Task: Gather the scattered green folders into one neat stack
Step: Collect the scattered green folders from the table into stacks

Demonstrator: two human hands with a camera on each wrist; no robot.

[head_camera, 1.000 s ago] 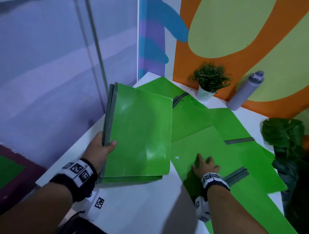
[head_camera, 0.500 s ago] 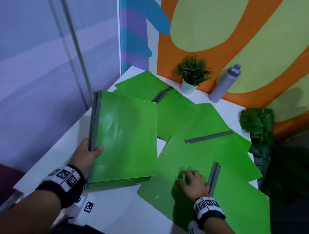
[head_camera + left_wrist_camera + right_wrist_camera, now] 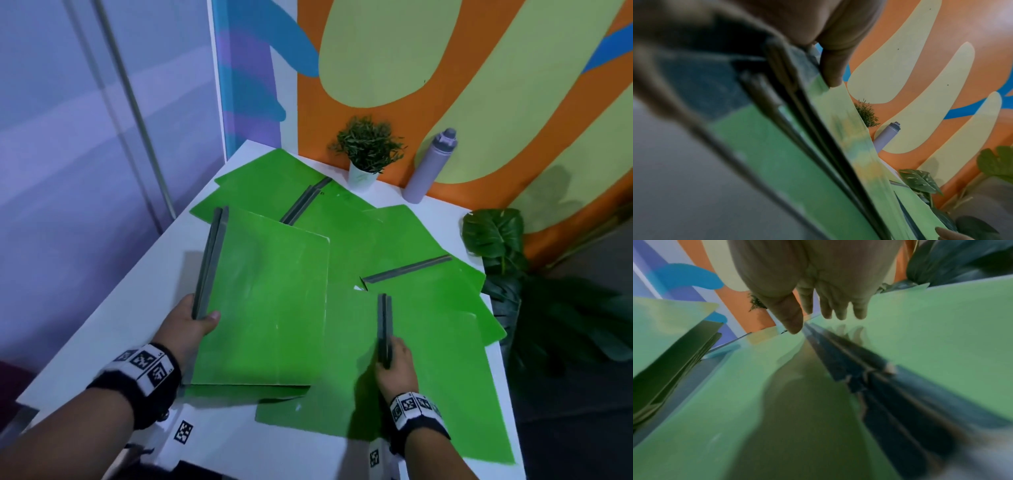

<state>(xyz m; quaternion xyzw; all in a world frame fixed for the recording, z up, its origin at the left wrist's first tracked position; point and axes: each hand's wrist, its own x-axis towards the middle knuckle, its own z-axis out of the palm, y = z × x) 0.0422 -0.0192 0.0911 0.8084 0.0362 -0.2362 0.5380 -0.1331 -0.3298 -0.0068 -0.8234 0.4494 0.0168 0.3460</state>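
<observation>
Several green folders with grey spines lie scattered on a white table point(image 3: 113, 329). My left hand point(image 3: 195, 325) grips the grey spines of a gathered stack of folders point(image 3: 267, 301), thumb on top, at the left; the stack point(image 3: 777, 154) is tilted, its far end raised. My right hand point(image 3: 394, 363) is at the near end of the spine point(image 3: 384, 322) of another green folder point(image 3: 438, 359) lying to the right. There the thumb point(image 3: 795, 326) lies left of the spine point(image 3: 849, 360) and the fingers point(image 3: 838, 313) right of it, pinching it. More folders point(image 3: 394, 240) overlap further back.
A small potted plant point(image 3: 364, 150) and a grey bottle point(image 3: 430, 168) stand at the table's far edge against the orange wall. A large-leaved plant point(image 3: 496, 236) stands past the right edge. Two far folders point(image 3: 274, 171) reach the back left corner.
My right hand dragged its folder toward me and turned it until the spine points at me, then shifted from the cover onto the spine. My left hand kept hold of the stack.
</observation>
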